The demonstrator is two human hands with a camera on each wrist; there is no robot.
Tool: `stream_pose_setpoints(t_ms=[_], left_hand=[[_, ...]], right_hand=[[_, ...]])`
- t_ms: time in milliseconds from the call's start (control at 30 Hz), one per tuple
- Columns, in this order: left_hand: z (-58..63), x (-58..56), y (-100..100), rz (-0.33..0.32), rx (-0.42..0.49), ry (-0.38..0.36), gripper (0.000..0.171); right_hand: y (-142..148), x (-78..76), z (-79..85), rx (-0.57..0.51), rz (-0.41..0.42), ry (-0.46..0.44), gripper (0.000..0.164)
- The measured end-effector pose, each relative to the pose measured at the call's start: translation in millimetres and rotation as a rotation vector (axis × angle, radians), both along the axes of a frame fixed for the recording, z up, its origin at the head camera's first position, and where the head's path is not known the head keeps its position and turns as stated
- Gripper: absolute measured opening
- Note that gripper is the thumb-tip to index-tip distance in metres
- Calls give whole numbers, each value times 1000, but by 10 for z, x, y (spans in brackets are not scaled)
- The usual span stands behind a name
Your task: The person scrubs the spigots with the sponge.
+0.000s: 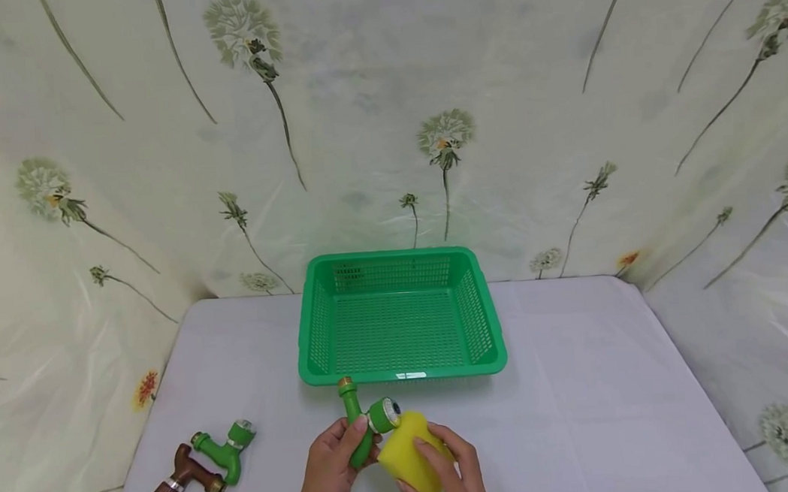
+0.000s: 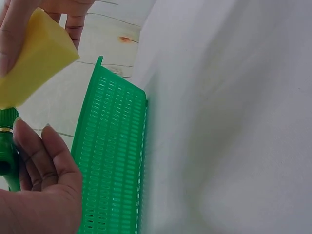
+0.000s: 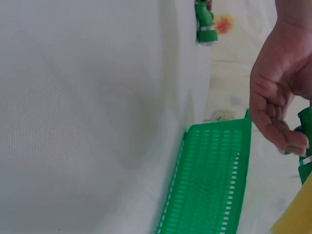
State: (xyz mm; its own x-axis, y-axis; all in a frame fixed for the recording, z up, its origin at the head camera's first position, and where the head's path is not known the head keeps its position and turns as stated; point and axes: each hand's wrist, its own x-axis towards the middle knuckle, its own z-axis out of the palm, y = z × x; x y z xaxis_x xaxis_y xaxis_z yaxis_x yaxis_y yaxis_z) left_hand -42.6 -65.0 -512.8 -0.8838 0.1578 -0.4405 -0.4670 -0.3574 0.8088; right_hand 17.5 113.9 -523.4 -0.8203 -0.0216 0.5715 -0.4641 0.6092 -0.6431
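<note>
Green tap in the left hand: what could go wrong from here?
The held green tap might twist or slip, since only the left hand grips it while the right hand holds a yellow sponge against its knob.

The tap could also knock the green basket: in the head view its brass-coloured end overlaps the near rim, though the actual gap is hard to judge.

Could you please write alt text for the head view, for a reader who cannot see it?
A person's left hand holds a green tap while the right hand holds a yellow sponge against its knob. Beyond them, a green basket sits on a white table; a second green tap and a brown tap lie to the left.
</note>
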Motion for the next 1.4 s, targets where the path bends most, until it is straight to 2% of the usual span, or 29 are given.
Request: stream_pose_setpoints(t_ms=[133,267,433,567,667,833,900,967,1100,1233,1400], left_hand=[[3,11,-2,1,12,2,40],[-10,23,17,-28,5,1,42],[-30,45,42,-96,13,0,44],[-30,56,35,-144,38,19,43],[-24,55,30,-167,45,40,41],[-18,49,20,-157,48,49,42],[-14,47,18,-158,51,43,44],[-11,48,20,-163,53,38,46],[-11,55,20,-164,54,26,47],[-15,60,20,-162,50,46,45],[-23,55,18,-160,40,55,44]], right_hand=[[-3,13,29,-24,-10,8,65],[6,-28,11,9,-15,14,65],[43,-104,-120,104,-22,-1,56],[90,-135,-234,119,-18,-21,56],[103,-127,-244,76,-46,-111,60],[71,-102,-88,-174,-108,-395,60],[59,-96,-20,-249,-122,-459,58],[49,-85,35,-281,-121,-467,59],[14,-52,72,-230,-92,-443,58],[-17,-14,68,-191,-53,-440,54],[4,-30,102,-214,-96,-455,52]])
